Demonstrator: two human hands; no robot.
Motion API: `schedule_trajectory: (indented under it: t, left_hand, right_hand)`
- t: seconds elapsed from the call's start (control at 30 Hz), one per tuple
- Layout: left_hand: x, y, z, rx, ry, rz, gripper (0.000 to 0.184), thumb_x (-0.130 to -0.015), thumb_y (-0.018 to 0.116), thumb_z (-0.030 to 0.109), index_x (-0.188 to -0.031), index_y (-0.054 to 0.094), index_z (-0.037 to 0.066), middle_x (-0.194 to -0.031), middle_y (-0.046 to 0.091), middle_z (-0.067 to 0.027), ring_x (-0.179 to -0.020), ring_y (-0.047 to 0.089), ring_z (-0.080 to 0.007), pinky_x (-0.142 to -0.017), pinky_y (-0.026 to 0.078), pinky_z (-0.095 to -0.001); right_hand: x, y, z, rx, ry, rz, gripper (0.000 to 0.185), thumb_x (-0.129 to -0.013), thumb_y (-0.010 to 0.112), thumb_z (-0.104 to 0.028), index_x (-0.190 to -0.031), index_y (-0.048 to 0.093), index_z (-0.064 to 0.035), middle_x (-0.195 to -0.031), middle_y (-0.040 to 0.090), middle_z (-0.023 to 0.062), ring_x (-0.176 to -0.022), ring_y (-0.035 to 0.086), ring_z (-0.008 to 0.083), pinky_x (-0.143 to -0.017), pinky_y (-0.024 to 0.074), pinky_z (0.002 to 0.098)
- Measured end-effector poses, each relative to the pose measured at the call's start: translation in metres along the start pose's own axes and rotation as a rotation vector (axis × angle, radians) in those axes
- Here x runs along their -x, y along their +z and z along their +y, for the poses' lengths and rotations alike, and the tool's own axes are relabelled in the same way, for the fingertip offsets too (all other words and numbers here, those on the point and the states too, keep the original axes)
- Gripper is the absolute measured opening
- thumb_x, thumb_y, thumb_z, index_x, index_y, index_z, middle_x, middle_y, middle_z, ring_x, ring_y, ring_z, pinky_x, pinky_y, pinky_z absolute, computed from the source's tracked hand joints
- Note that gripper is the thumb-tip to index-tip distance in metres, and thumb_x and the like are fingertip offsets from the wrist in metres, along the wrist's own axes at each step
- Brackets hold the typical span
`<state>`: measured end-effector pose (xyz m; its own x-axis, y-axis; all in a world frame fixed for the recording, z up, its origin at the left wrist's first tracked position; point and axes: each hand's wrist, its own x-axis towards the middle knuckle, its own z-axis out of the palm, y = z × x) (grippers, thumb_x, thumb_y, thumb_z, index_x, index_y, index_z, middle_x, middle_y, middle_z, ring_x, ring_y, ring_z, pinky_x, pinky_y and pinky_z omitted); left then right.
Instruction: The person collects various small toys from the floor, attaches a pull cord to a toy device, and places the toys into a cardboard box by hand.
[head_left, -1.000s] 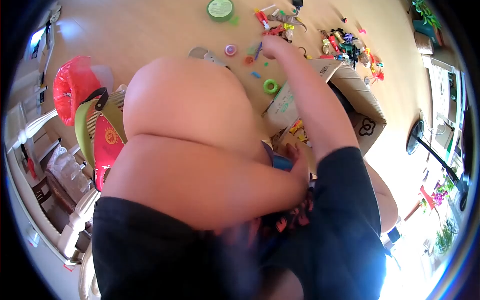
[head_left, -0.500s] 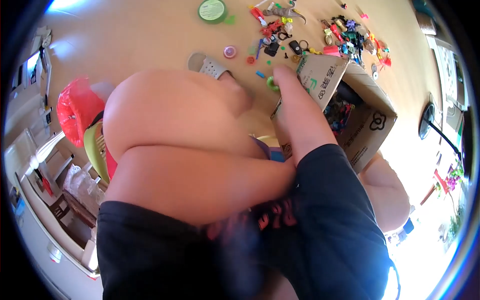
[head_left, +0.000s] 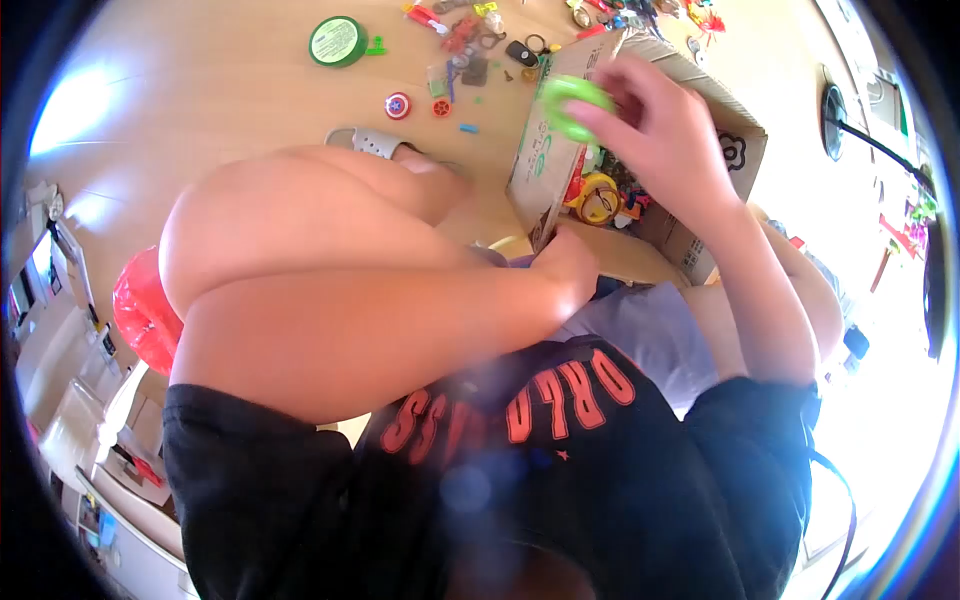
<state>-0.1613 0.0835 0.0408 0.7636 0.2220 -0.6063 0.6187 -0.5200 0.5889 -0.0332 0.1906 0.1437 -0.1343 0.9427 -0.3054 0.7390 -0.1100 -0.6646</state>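
Note:
My right hand (head_left: 655, 115) is raised over the open cardboard box (head_left: 545, 150), its thumb and fingers closed on a green ring (head_left: 577, 108). Inside the box, below that hand, lie a yellow round toy (head_left: 598, 198) and other small colourful toys. My left hand (head_left: 567, 265) rests at the near edge of the box, fingers curled at the cardboard; most of the fingertips are hidden. Blurred edges show on the ring and the right fingers.
On the floor are a green tape roll (head_left: 338, 42), a red, white and blue disc (head_left: 398, 105), an orange wheel (head_left: 441, 107) and several small toys. A grey shoe (head_left: 370, 142) is on my foot. A red inflated item (head_left: 148, 310) stands left, a black round-based stand (head_left: 833, 120) right.
My right hand has picked up the green ring from the floor and brought it over the box. My left hand is now at the box's near edge. The view has shifted.

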Motion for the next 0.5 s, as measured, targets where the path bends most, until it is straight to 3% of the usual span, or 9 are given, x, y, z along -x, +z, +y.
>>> schedule_trajectory:
  t: [0.1,0.17,0.23,0.27,0.33,0.37,0.43,0.5]
  left_hand:
    - [-0.017,0.010,0.005,0.072,-0.026,-0.054,0.028,-0.092,0.049,0.023,-0.097,0.068,0.003,-0.092,0.069,-0.0159,-0.085,0.066,-0.0322,-0.075,0.049,-0.0405]
    - [-0.021,0.015,0.007,0.019,0.016,-0.071,0.028,-0.092,0.049,0.023,-0.096,0.068,0.003,-0.091,0.069,-0.0161,-0.084,0.066,-0.0324,-0.075,0.049,-0.0402]
    - [-0.010,0.012,0.007,-0.241,0.150,-0.063,0.030,-0.092,0.049,0.028,-0.097,0.070,0.007,-0.093,0.069,-0.0144,-0.083,0.066,-0.0305,-0.071,0.049,-0.0378]
    - [-0.006,0.011,0.009,-0.192,0.139,-0.038,0.029,-0.091,0.048,0.024,-0.097,0.070,0.005,-0.093,0.070,-0.0145,-0.083,0.067,-0.0306,-0.072,0.049,-0.0380]
    - [-0.003,0.001,0.009,-0.096,0.105,0.032,0.027,-0.090,0.047,0.015,-0.096,0.069,0.001,-0.093,0.070,-0.0148,-0.083,0.067,-0.0307,-0.073,0.049,-0.0384]
    - [-0.001,-0.009,0.008,-0.190,0.177,-0.015,0.025,-0.089,0.049,0.015,-0.097,0.069,0.002,-0.092,0.070,-0.0136,-0.083,0.068,-0.0295,-0.072,0.048,-0.0383]
    - [0.006,-0.028,0.009,-0.366,0.310,-0.118,0.023,-0.086,0.053,0.016,-0.098,0.069,0.004,-0.090,0.071,-0.0113,-0.082,0.068,-0.0272,-0.071,0.047,-0.0380]
    - [0.014,-0.037,0.006,-0.411,0.377,-0.106,0.022,-0.085,0.055,0.015,-0.099,0.068,0.004,-0.088,0.071,-0.0093,-0.080,0.069,-0.0259,-0.070,0.046,-0.0375]
  right_hand:
    - [0.044,0.003,0.082,-0.036,0.284,0.090,0.030,-0.085,0.069,-0.027,-0.100,0.062,-0.0024,-0.070,0.060,0.0067,-0.061,0.054,0.0118,-0.062,0.0462,0.0284]
    - [0.057,0.013,0.147,-0.020,0.495,0.048,0.030,-0.086,0.068,-0.026,-0.101,0.063,-0.0010,-0.074,0.064,0.0111,-0.066,0.061,0.0200,-0.065,0.0487,0.0336]
    - [0.049,0.023,0.178,0.168,0.430,0.023,0.030,-0.086,0.068,-0.025,-0.103,0.063,-0.0004,-0.081,0.066,0.0160,-0.075,0.065,0.0279,-0.070,0.0500,0.0378]
    - [0.048,0.029,0.192,0.261,0.401,0.010,0.030,-0.086,0.067,-0.024,-0.104,0.064,-0.0001,-0.084,0.067,0.0185,-0.079,0.067,0.0319,-0.072,0.0506,0.0398]
    - [0.045,0.053,0.234,0.189,0.372,0.011,0.032,-0.086,0.067,-0.023,-0.108,0.064,-0.0008,-0.092,0.067,0.0224,-0.088,0.066,0.0370,-0.078,0.0506,0.0424]
    - [0.041,0.061,0.246,0.154,0.347,0.008,0.033,-0.086,0.066,-0.023,-0.111,0.064,-0.0012,-0.096,0.067,0.0243,-0.093,0.065,0.0395,-0.080,0.0506,0.0437]
    - [0.037,0.077,0.238,0.103,0.421,-0.057,0.036,-0.085,0.066,-0.022,-0.115,0.064,-0.0026,-0.101,0.066,0.0248,-0.097,0.065,0.0385,-0.085,0.0506,0.0414]
    - [0.037,0.094,0.245,0.132,0.322,-0.078,0.033,-0.085,0.064,-0.016,-0.115,0.065,-0.0033,-0.101,0.066,0.0249,-0.097,0.065,0.0382,-0.087,0.0503,0.0426]
